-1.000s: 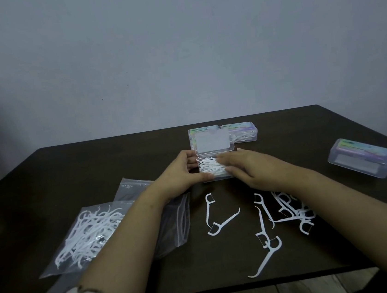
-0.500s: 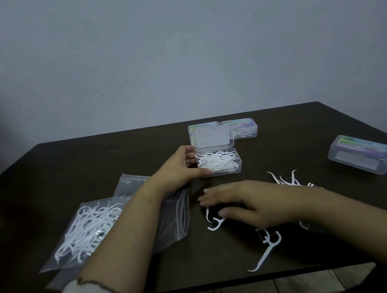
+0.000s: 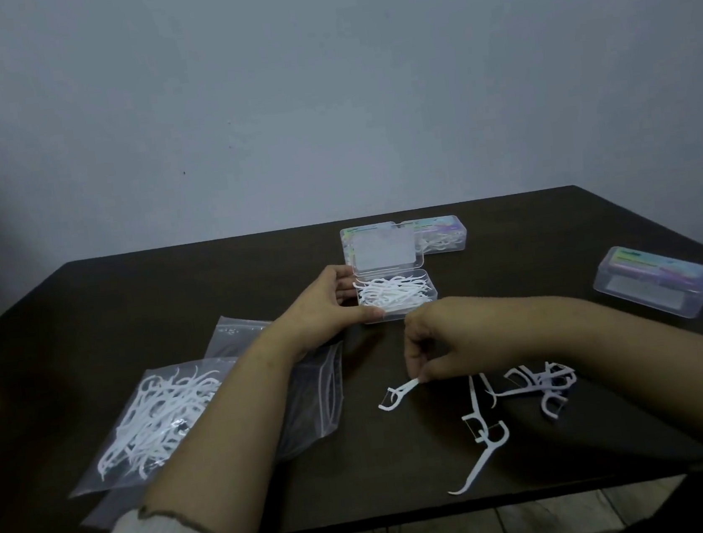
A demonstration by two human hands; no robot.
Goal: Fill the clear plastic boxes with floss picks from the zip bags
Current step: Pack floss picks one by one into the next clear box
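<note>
Right hand (image 3: 431,347) has dropped to pinch one floss pick (image 3: 399,393) near the tabletop's (image 3: 169,296) front edge; left hand (image 3: 328,308) grips the open box (image 3: 397,295); lift it level, lay lengthwise.

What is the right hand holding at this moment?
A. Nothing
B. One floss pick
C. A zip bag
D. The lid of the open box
B: the right hand pinches one floss pick by its handle just above the table, while the left hand holds the open box.
</note>
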